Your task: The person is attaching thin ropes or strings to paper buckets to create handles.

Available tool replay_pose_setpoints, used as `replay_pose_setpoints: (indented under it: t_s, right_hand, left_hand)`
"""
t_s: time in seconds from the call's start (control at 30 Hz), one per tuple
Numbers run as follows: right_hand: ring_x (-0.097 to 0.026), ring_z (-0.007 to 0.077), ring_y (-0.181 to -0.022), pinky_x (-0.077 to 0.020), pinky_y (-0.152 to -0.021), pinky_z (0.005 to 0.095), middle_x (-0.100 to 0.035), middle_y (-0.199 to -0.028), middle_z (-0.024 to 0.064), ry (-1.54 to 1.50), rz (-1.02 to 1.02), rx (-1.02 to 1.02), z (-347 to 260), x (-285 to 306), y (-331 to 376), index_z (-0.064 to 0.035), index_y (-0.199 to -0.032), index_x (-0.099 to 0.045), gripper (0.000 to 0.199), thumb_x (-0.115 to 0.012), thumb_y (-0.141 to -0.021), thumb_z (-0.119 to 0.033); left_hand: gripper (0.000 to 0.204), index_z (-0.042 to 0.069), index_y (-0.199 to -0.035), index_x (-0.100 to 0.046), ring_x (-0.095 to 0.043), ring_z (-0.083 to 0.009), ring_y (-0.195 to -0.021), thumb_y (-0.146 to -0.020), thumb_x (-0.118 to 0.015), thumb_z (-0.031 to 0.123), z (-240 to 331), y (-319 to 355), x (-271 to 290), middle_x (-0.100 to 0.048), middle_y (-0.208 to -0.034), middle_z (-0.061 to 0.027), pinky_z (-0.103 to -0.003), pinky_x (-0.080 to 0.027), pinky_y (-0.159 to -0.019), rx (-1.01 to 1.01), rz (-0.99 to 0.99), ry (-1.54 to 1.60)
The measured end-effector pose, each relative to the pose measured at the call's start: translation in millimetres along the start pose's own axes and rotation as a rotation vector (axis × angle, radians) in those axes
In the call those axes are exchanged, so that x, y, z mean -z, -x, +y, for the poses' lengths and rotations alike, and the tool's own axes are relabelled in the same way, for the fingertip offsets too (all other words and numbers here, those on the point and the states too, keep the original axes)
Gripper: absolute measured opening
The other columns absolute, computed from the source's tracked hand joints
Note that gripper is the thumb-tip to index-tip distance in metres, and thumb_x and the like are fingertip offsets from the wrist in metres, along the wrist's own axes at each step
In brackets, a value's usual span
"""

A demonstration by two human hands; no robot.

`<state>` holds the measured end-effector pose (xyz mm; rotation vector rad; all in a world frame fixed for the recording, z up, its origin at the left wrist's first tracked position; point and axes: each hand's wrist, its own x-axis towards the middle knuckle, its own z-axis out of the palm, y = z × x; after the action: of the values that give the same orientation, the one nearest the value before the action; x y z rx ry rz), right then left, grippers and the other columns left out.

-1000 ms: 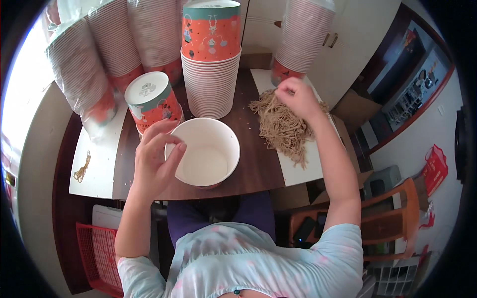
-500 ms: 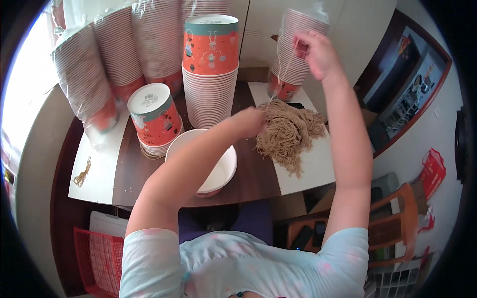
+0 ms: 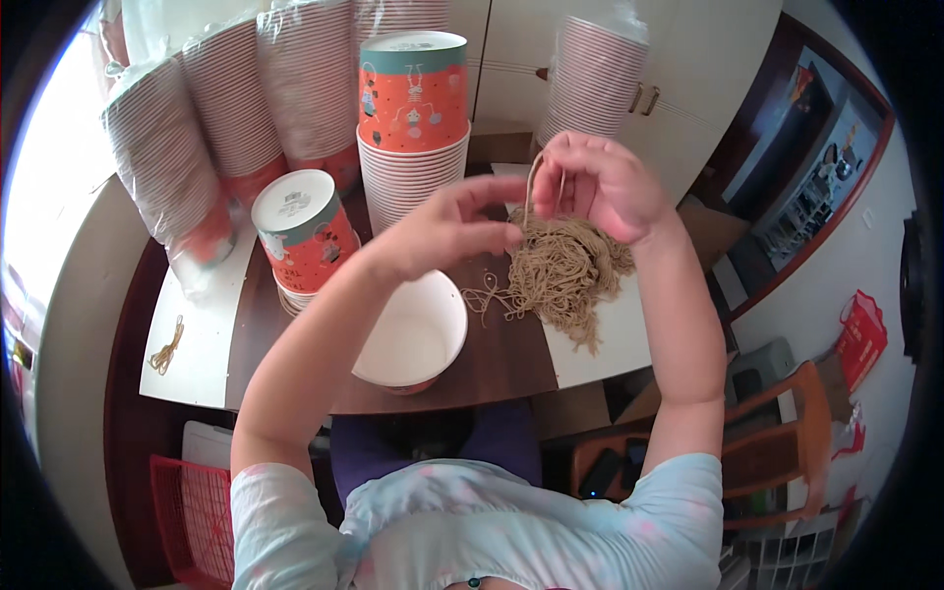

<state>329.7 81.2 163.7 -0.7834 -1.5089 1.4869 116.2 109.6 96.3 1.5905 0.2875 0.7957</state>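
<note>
A thin tan string [image 3: 532, 185] hangs in a loop from my right hand [image 3: 605, 187], whose curled fingers hold it above the table. My left hand [image 3: 447, 231] is just left of it, thumb and fingers apart with the tips close to the string; I see nothing gripped in it. Beneath both hands lies a tangled heap of tan string [image 3: 565, 275], with loose strands trailing left onto the brown tabletop. Below my left forearm stands a white paper bucket [image 3: 418, 329], open side up.
Upside-down orange and green paper buckets stand in a tall stack [image 3: 413, 118] and a short stack [image 3: 300, 231]. Plastic-wrapped bucket stacks [image 3: 162, 147] line the back, another [image 3: 595, 84] at back right. A small string bundle [image 3: 167, 346] lies at the table's left.
My right hand has come down and toward my left hand, carrying the string. My left hand has shifted left and its fingers have spread. Loose strands now show left of the heap.
</note>
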Motion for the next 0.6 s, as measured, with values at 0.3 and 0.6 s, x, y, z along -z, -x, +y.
replay_pose_setpoints:
  t_s: [0.3,0.6]
  right_hand:
    - [-0.04,0.006,-0.045,-0.0336,-0.044,0.0207,-0.054,-0.064,0.0045,0.055,0.023,-0.103,37.4,-12.9,18.1,-0.0041,-0.083,-0.051,0.013,-0.051,-0.09,-0.015]
    - [-0.053,0.0184,-0.11,-0.0422,-0.095,0.0306,-0.051,-0.124,0.0113,0.177,-0.257,0.007,96.3,-109.5,32.9,-0.0009,-0.139,-0.033,0.066,-0.065,-0.082,-0.003]
  left_hand:
    - [0.024,0.003,-0.102,-0.069,-0.052,-0.0045,-0.061,-0.094,-0.058,0.023,3.2,106.6,-6.8,-0.064,-0.074,0.0009,-0.02,-0.045,-0.058,0.334,0.123,-0.146]
    - [0.022,0.001,-0.089,-0.069,-0.05,-0.004,-0.058,-0.093,-0.059,0.02,14.2,124.7,-7.3,-0.062,-0.07,-0.0004,-0.02,-0.041,-0.051,0.529,0.135,-0.025]
